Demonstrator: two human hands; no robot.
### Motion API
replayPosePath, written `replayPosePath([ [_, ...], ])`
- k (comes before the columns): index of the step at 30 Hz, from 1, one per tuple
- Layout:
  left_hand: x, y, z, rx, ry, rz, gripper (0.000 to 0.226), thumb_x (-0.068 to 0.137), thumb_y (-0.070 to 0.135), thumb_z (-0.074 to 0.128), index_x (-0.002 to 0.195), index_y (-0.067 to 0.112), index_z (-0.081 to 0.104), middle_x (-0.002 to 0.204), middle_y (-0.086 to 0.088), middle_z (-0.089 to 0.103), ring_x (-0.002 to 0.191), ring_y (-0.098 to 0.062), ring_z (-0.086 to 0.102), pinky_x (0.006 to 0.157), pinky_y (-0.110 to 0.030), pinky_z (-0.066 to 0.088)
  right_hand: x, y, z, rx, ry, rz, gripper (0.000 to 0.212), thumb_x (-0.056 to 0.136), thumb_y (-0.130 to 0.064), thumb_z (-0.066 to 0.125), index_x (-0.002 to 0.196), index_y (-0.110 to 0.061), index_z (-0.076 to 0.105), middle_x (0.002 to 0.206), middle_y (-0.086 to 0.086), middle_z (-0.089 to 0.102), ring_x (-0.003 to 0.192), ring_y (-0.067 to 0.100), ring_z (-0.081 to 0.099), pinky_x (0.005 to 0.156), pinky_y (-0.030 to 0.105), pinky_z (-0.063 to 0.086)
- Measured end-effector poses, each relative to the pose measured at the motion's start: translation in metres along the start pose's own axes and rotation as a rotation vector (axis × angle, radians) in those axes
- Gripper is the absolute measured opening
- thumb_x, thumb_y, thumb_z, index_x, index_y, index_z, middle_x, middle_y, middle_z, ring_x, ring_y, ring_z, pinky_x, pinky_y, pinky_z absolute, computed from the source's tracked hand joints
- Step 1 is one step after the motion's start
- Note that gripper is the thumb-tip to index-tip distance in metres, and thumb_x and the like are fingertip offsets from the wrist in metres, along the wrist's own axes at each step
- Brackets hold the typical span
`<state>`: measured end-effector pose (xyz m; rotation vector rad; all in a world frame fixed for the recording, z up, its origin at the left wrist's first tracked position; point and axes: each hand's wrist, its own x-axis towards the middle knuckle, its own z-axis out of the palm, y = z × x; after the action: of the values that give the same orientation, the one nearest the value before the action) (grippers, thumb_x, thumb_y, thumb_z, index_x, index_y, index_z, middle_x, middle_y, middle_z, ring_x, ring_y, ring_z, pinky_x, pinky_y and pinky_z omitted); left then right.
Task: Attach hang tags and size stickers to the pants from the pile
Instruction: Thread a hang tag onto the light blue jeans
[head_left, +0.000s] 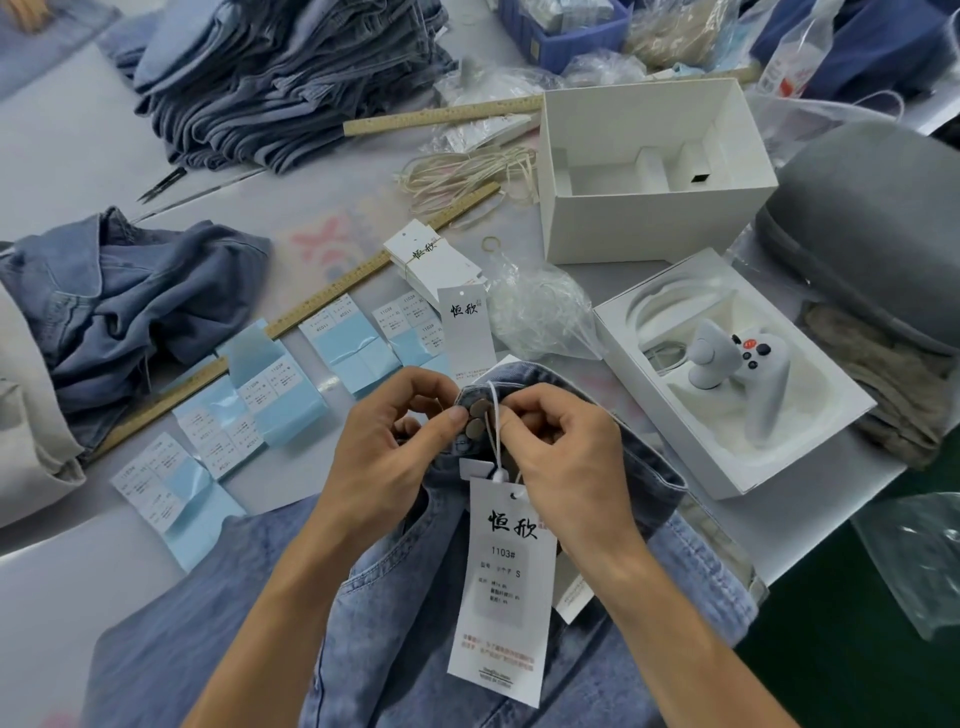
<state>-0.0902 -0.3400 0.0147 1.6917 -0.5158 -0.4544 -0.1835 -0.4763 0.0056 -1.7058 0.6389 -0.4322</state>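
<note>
Light blue denim pants lie in front of me with the waistband raised. My left hand pinches the waistband at its metal buttons. My right hand pinches the white string that loops through the waistband. A white hang tag marked 1103# S dangles from that string. A second loose hang tag lies beyond the waistband, beside a banded stack of hang tags. Several blue-backed sheets of size stickers lie in a row to the left. The pile of folded pants is at the far left.
Crumpled denim lies at the left. Wooden rulers, snips and loose strings lie mid-table. An open white box, a tray with a game controller, a grey case and plastic bags crowd the right.
</note>
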Motion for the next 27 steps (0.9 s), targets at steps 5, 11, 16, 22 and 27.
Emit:
replayPosePath([
  [5, -0.005, 0.006, -0.002, 0.066, -0.051, -0.003, 0.008, 0.088, 0.021, 0.068, 0.095, 0.018, 0.067, 0.091, -0.001, 0.067, 0.065, -0.039, 0.052, 0.060, -0.052, 0.042, -0.004, 0.005, 0.000, -0.282, 0.004, -0.236, 0.006, 0.094, -0.023, 0.071, 0.088, -0.023, 0.072, 0.076, -0.012, 0.066, 0.067, 0.010, 0.060, 0.060, 0.026, 0.050],
  [11, -0.005, 0.022, -0.003, 0.536, -0.108, 0.369, 0.007, 0.094, 0.014, 0.069, 0.098, 0.018, 0.065, 0.126, 0.016, 0.063, 0.126, -0.010, 0.055, 0.103, -0.040, 0.045, -0.003, 0.010, -0.004, -0.298, 0.051, -0.446, 0.006, 0.094, -0.015, 0.074, 0.097, -0.010, 0.074, 0.099, -0.005, 0.055, 0.077, 0.006, 0.056, 0.066, 0.021, 0.048],
  [16, -0.016, 0.033, -0.008, 0.624, -0.110, 0.450, 0.008, 0.092, 0.017, 0.068, 0.100, 0.017, 0.070, 0.112, 0.011, 0.065, 0.109, -0.010, 0.062, 0.090, -0.041, 0.053, -0.006, 0.013, -0.002, -0.269, 0.102, -0.603, 0.006, 0.094, -0.009, 0.071, 0.096, -0.004, 0.074, 0.126, 0.008, 0.057, 0.076, 0.014, 0.063, 0.073, 0.028, 0.050],
  [22, -0.022, 0.048, -0.020, 0.451, 0.003, 0.392, 0.016, 0.099, 0.025, 0.060, 0.103, 0.021, 0.075, 0.096, 0.015, 0.073, 0.090, -0.008, 0.072, 0.074, -0.027, 0.058, -0.004, 0.005, -0.010, -0.261, 0.065, -0.787, 0.006, 0.094, -0.004, 0.072, 0.097, 0.002, 0.073, 0.119, 0.010, 0.060, 0.084, 0.007, 0.061, 0.078, 0.022, 0.054],
  [27, -0.007, 0.047, -0.027, 0.418, -0.077, 0.055, 0.022, 0.087, 0.010, 0.079, 0.087, 0.032, 0.080, 0.084, 0.017, 0.077, 0.079, -0.006, 0.074, 0.076, -0.032, 0.059, -0.017, 0.001, 0.000, -0.305, 0.023, -0.811, 0.008, 0.096, -0.006, 0.069, 0.092, 0.001, 0.072, 0.109, 0.006, 0.051, 0.070, 0.016, 0.056, 0.068, 0.019, 0.049],
])
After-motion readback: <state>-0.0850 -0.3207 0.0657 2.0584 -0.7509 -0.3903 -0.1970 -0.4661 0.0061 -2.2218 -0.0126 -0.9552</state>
